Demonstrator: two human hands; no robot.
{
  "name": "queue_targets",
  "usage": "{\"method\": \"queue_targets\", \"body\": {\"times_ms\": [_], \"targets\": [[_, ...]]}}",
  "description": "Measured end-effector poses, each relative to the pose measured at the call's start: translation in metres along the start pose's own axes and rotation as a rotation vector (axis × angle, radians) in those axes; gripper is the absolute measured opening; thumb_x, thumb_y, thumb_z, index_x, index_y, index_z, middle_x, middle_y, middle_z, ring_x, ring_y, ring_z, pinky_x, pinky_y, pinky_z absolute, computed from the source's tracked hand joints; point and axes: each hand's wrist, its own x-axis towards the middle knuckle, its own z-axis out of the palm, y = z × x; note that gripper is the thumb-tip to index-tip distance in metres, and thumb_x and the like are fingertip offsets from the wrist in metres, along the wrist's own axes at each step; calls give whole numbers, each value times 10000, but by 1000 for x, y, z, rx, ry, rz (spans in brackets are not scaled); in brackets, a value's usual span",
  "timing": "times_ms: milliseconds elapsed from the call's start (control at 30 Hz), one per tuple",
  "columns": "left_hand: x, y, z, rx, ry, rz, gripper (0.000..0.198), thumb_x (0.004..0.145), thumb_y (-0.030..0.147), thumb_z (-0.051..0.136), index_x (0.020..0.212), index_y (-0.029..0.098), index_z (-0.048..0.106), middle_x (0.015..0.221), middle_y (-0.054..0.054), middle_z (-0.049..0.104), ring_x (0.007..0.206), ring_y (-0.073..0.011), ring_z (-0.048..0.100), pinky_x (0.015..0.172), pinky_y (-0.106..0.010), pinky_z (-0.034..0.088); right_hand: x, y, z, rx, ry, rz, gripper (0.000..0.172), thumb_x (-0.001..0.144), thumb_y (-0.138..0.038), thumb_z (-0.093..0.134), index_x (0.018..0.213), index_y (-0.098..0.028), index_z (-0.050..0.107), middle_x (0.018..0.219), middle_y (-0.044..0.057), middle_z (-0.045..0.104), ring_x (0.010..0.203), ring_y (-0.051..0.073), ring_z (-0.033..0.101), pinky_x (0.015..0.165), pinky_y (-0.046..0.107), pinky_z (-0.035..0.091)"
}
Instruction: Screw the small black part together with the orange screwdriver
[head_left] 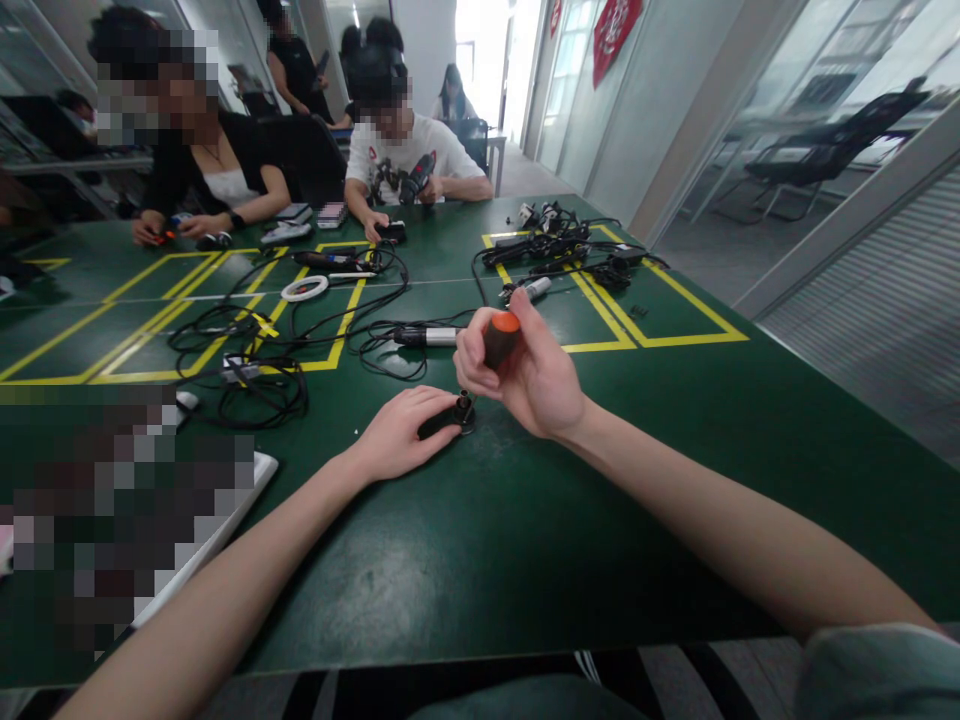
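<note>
My right hand (529, 375) is closed round a screwdriver (501, 340) with a dark handle and an orange end cap. The tool tilts down to the left, its lower end close to a small black part (441, 422) on the green table. Whether the tip touches the part cannot be made out. With fingers and thumb on either side, my left hand (401, 430) grips this black part and rests on the tabletop. A short upright piece (463, 405) with a metallic look stands at the part's right end. My fingers hide much of the part.
Beyond my hands lie a silver-and-black cylindrical tool (427, 337), tangled black cables (247, 375), a white ring (304, 288) and a heap of cabled devices (551, 245). Yellow tape (682, 342) marks the green table (637, 500). A white-edged object (255, 480) is at left. Co-workers sit opposite.
</note>
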Motion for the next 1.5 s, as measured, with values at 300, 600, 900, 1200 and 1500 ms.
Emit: {"method": "queue_targets", "body": {"times_ms": [300,600,900,1200,1500], "targets": [[0,0,0,15,1,6,296,1044,369,629,1241,182,747,1227,-136,804,1151,-292,751,1040,-458,601,-4,2,0,22,25,-52,484,916,-679,715,876,-248,499,546,-99,402,466,94,300,496,244,271],[0,1,0,21,9,13,292,1040,358,634,1237,171,744,1213,-143,806,1145,-293,753,1043,-462,605,0,1,2,-48,49,-9,654,947,-834,562,783,-202,599,538,-70,383,474,94,332,494,268,288],[0,0,0,15,6,-6,290,1030,356,645,1245,192,750,1231,-133,803,1161,-293,748,1061,-471,601,-4,4,-1,20,14,-83,458,929,-627,750,901,-229,524,583,-94,469,487,87,367,516,235,314],[1,2,-1,-22,-2,-35,288,1019,369,654,1238,215,759,1239,-120,804,1172,-291,744,1070,-469,594,-1,0,4,-20,51,-4,613,967,-791,586,774,-210,585,551,-55,448,477,106,409,491,263,359],[0,0,0,-80,0,-98,442,979,363,696,1385,188,676,1313,-145,775,1224,-309,729,1118,-496,563,-3,1,-1,96,6,-66,353,1014,-542,668,915,-215,578,592,-68,504,487,91,402,519,227,337]]}}
